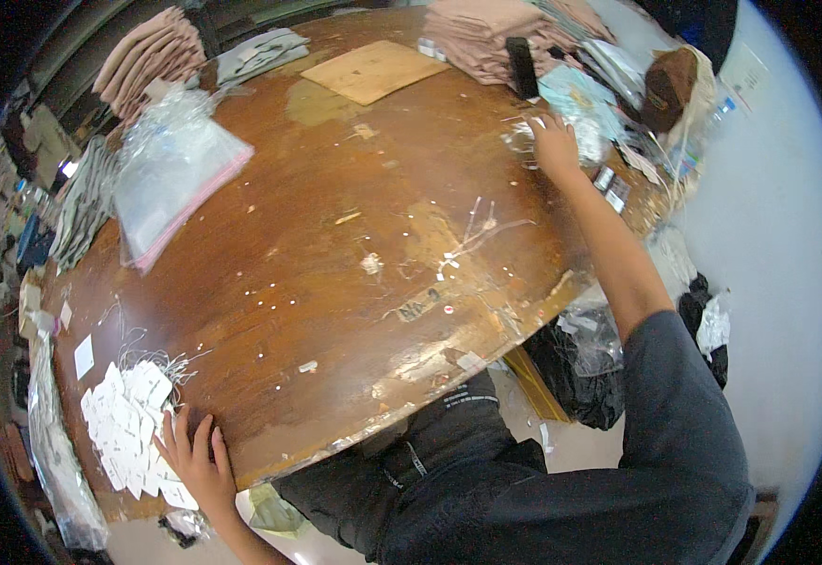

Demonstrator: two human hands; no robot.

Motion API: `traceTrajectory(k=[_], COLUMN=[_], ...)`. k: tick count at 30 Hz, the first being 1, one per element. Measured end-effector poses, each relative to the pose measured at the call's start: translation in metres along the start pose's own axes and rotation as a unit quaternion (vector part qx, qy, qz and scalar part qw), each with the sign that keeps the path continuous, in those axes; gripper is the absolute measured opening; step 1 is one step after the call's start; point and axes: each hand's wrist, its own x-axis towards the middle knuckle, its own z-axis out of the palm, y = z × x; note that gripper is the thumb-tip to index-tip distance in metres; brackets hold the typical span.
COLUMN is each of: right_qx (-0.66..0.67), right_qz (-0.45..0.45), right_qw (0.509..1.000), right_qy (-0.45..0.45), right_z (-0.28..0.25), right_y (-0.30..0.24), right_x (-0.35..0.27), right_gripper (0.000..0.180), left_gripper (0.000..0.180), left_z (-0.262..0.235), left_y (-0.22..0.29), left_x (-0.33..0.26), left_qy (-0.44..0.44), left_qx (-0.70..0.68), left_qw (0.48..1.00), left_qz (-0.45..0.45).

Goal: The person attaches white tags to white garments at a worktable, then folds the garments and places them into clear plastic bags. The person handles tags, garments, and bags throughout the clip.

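Observation:
My left hand point(196, 461) lies flat on the near left edge of the worn brown wooden table point(335, 245), fingers spread, touching a heap of small white paper tags point(133, 428) with thin strings. My right hand point(555, 146) is stretched far out to the table's right side, its fingers down on a clear crinkled plastic bag point(529, 137) beside a pile of transparent packets point(585, 108). Whether it grips the bag cannot be told.
Folded pink garments point(152, 52) are stacked at the back left and more folded pink garments point(491, 33) at the back right. A clear bag with a pink edge point(170, 174) lies at the left. A cardboard sheet point(373, 71) sits at the back. Black bags point(580, 367) are on the floor.

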Motion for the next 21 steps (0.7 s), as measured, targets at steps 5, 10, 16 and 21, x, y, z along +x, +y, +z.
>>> traceTrajectory(k=[5,10,16,21], right_qx=[0.239,0.351,0.44,0.411], right_qz=[-0.142,-0.304,-0.115,-0.132], right_qw=[0.96,0.884,0.886,0.9], right_qy=[-0.044,-0.057,-0.089,-0.058], right_z=[-0.064,-0.115,-0.115,-0.111], right_y=[-0.1,-0.164,-0.154,-0.156], right_x=[-0.045,-0.086,-0.082,-0.092], right_gripper=[0.035,0.037,0.023,0.021], left_gripper=[0.028,0.044,0.05,0.048], left_z=[-0.005,-0.012,-0.007,-0.007], left_y=[0.005,0.003,0.003,0.004], left_x=[0.002,0.01,0.012,0.009], left_qy=[-0.02,-0.112,-0.111,-0.092], left_qx=[-0.027,-0.041,-0.063,-0.097], left_qw=[0.999,0.99,0.992,0.991], left_qz=[0.003,0.075,-0.019,-0.008])
